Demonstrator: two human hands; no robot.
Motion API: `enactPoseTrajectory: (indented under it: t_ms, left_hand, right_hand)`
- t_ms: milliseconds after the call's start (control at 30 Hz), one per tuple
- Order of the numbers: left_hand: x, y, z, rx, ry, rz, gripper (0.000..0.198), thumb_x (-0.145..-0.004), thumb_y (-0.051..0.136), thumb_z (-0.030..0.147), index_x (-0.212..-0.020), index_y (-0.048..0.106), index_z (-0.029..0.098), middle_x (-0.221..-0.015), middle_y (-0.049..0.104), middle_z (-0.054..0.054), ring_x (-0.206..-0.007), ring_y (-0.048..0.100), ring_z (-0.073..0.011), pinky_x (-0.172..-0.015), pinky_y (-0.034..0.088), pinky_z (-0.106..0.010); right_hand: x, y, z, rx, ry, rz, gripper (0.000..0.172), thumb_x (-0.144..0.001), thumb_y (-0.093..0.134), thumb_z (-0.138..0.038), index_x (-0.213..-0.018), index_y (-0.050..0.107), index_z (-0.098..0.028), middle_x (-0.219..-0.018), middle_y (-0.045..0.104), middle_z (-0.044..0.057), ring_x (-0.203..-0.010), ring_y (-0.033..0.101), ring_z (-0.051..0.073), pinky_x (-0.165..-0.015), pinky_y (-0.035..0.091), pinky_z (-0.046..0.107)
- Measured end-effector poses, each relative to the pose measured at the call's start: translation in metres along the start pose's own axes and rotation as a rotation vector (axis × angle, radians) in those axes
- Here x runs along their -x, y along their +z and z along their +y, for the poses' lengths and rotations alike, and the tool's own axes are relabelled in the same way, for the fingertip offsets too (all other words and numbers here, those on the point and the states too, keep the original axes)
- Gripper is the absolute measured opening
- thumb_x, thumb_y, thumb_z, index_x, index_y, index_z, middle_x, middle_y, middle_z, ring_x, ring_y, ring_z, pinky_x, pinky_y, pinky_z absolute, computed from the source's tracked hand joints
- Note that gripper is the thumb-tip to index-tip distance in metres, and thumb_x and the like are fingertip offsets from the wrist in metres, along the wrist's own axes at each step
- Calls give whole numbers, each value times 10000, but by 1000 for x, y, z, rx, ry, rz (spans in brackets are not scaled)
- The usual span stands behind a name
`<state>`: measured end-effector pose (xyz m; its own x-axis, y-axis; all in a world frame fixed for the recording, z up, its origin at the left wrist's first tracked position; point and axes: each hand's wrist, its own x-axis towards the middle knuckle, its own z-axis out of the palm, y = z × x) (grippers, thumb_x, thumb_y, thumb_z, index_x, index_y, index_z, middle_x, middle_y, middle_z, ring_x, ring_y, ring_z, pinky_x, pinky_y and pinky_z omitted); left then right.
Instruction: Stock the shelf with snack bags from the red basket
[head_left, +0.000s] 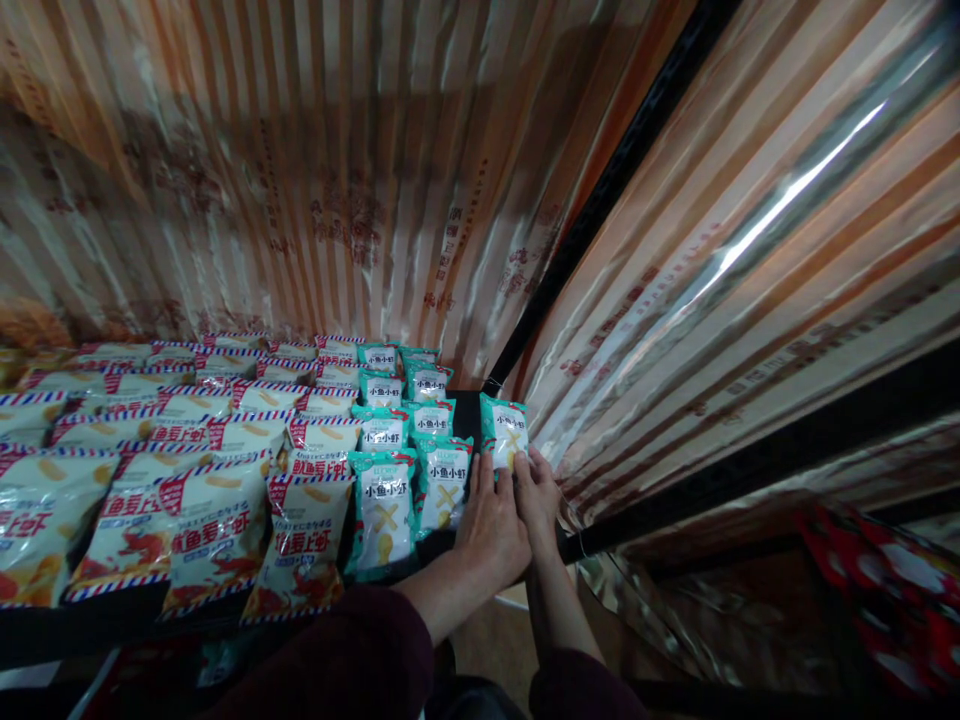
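Note:
A small teal and white snack bag [505, 425] stands near the shelf's right end. My left hand [491, 520] has its fingers on the lower left part of that bag. From the right side, my right hand [537, 495] grips its lower right edge. The bag's bottom is hidden behind my fingers. Just left of my hands are two columns of matching teal bags; the front ones are a teal bag [444, 485] and another teal bag [384, 505], both upright. A gap of dark shelf lies between these columns and the bag in my hands.
Rows of larger white bags with red and blue striped edges [217, 530] fill the shelf's left part. A dark metal post [585, 250] rises slantwise behind my hands. Pleated printed sheeting [337, 180] covers the back and right. Red packaging [892, 590] lies at lower right.

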<state>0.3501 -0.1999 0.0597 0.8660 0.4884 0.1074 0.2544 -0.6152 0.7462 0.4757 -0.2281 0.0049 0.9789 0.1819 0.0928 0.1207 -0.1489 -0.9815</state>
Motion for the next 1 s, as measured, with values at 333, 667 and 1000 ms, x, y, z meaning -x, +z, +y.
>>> enactPoseTrajectory:
  t_ms: [333,667,1000]
  left_hand:
    - [-11,-5,1,51,-85,-44,631,-797,423,192,-1392,350,-5,-1521,266,-204,-1433,167,-307,-1190,172,-439]
    - [-42,-9,11,58,-195,65,417,-830,364,147,-1171,577,38,-1356,522,-185,-1386,315,-265,-1172,225,-405]
    - [-45,-7,12,178,-265,103,495,-848,374,159,-1317,467,31,-1452,401,-201,-1386,319,-266,-1169,210,-377]
  right_hand:
    - [-19,20,6,-32,-31,-41,651,-623,622,-569,-1099,620,-125,-969,689,110,-881,629,245,-792,505,393]
    - [-41,40,4,-149,-32,-124,643,-613,636,-555,-1105,611,-142,-913,701,80,-796,642,209,-705,522,332]
    - [-68,61,9,-113,-73,-136,639,-623,604,-560,-1105,580,-141,-981,684,90,-836,632,196,-757,514,323]
